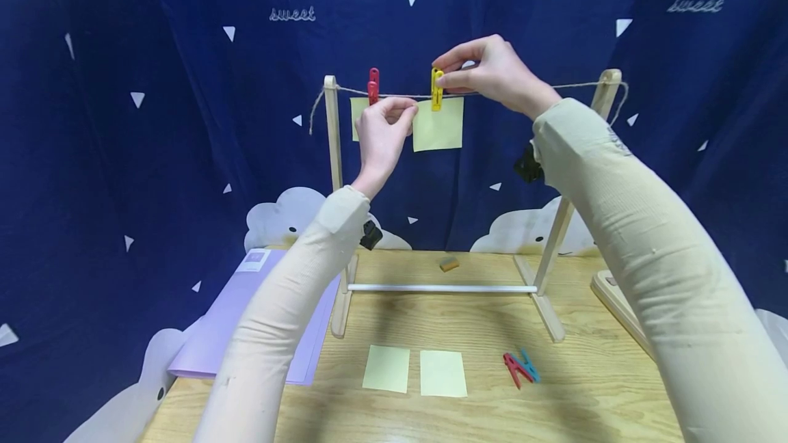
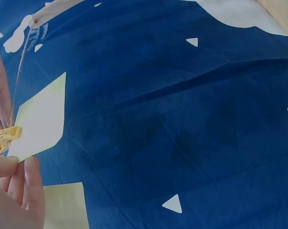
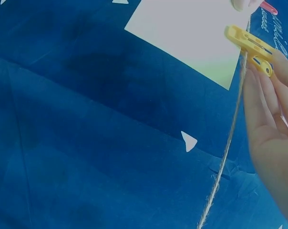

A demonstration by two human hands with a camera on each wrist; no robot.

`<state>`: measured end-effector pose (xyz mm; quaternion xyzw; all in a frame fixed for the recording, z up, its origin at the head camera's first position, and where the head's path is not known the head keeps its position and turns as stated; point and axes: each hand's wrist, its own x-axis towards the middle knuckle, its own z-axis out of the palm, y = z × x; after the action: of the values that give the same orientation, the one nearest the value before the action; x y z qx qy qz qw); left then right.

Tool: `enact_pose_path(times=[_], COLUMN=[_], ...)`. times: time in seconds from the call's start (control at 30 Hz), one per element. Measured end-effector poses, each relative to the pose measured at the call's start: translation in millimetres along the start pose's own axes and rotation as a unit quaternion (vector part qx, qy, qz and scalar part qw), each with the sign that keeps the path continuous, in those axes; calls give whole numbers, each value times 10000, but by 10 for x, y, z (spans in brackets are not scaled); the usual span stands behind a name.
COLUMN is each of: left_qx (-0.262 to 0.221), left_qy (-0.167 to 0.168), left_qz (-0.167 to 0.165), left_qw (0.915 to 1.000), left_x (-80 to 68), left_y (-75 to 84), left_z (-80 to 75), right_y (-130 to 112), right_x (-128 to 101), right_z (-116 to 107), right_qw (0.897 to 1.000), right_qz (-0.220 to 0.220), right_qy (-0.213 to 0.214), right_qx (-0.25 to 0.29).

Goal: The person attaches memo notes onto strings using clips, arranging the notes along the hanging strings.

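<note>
My right hand [image 1: 495, 76] pinches a yellow clothespin [image 1: 436, 91] between thumb and fingers. The clothespin sits over the twine [image 1: 523, 89] and the top edge of a pale yellow paper square [image 1: 438, 130], as the right wrist view also shows. With thumb and fingertips, my left hand [image 1: 384, 130] pinches the upper left corner of that same paper [image 2: 41, 121]. Left of it, a red clothespin [image 1: 373, 87] stands on the twine over a second yellow paper [image 1: 357, 118], which my left hand partly covers.
A wooden frame [image 1: 334, 149] carries the twine, with a white bar [image 1: 440, 288] low between its legs. On the table lie two more paper squares [image 1: 386, 368], red and blue clothespins [image 1: 518, 368], a purple folder [image 1: 230, 320], a small brown block [image 1: 449, 264] and a wooden board [image 1: 622, 306].
</note>
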<state>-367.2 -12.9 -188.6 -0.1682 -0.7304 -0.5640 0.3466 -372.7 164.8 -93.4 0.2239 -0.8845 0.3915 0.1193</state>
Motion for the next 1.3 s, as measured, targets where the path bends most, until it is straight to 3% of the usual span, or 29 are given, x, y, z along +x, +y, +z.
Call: enact_pose_path(times=[1.3], left_qx=[-162], left_qy=[21], left_qz=[-65], left_qw=[9998], left_x=[-46], left_y=[-63], left_z=[-9], right_y=[22], right_x=[-47], right_z=[-36], right_qw=[9993], right_qz=[-68], right_qy=[-205], right_qx=[-307])
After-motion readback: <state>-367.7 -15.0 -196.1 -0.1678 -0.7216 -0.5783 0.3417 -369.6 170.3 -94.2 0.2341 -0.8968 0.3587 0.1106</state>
